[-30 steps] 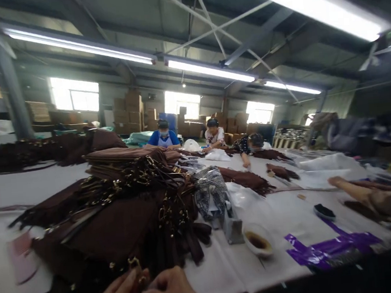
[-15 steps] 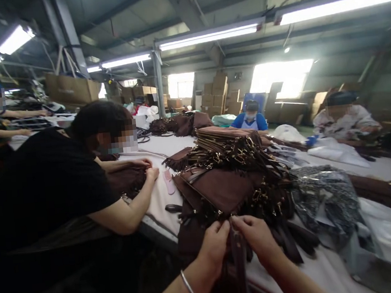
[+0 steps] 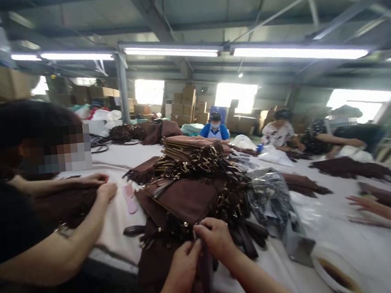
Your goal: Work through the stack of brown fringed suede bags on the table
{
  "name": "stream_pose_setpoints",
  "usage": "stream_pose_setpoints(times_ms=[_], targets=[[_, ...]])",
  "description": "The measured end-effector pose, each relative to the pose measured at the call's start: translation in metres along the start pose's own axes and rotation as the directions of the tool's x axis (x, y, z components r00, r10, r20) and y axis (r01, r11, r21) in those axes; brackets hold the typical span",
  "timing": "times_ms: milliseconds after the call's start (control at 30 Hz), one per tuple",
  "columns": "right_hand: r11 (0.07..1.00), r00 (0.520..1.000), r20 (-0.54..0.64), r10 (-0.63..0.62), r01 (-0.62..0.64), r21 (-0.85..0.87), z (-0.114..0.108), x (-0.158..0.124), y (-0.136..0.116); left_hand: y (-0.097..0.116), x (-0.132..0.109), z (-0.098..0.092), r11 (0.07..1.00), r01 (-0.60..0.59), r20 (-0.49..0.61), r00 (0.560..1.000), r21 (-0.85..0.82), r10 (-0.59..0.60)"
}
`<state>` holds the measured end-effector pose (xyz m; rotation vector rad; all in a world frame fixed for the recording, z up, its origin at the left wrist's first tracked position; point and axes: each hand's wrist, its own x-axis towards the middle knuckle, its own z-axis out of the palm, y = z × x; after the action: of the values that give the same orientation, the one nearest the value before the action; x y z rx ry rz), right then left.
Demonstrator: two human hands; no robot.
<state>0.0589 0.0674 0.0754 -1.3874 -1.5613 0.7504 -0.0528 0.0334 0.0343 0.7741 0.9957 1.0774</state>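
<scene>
1. Pale, cloth-covered table (image 3: 272,268) under bright tube lights (image 3: 300,52) in a workshop
2. Nearest, at the table's close edge, the wearer's left hand (image 3: 184,263) and right hand (image 3: 218,236) come together, fingertips pinched on a dark brown strap (image 3: 207,279) that hangs down between them
3. Off to the right, a white bowl (image 3: 348,261) holds brown liquid (image 3: 337,274)
4. Just beyond the hands, brown bags (image 3: 188,195) with gold clasps (image 3: 226,202) lie heaped
5. Left of the heap, a pink comb (image 3: 130,199) lies near a person in black (image 3: 5,224), who leans over brown fabric (image 3: 66,207)
6. Farther across, a person in blue (image 3: 208,130) sits before stacked boxes (image 3: 183,105)
</scene>
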Motion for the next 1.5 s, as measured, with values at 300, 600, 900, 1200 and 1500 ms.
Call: stream_pose_setpoints(times_ms=[300,600,900,1200,1500], targets=[[0.983,0.993,0.029,0.117,-0.12,0.14,-0.015,-0.019,0.017,0.017,0.012,0.003,0.998,-0.04,-0.003,0.999,-0.042,0.04],[0.83,0.875,0.36,0.323,-0.444,0.336,0.001,-0.089,0.046,0.032,0.017,0.022,0.995,-0.069,-0.026,0.997,-0.072,0.068],[0.887,0.93,0.267,0.252,-0.332,0.32,-0.013,-0.053,0.024,0.007,-0.006,0.007,0.993,-0.081,0.043,0.995,-0.089,0.085],[0.959,0.965,0.21,0.154,-0.197,0.204,-0.014,-0.036,0.019,-0.006,-0.036,0.008,0.997,-0.002,0.196,0.98,-0.075,0.017],[0.929,0.949,0.242,0.204,-0.266,0.258,-0.022,-0.016,-0.002,-0.004,-0.025,0.009,0.991,0.061,0.173,0.984,-0.117,-0.04]])
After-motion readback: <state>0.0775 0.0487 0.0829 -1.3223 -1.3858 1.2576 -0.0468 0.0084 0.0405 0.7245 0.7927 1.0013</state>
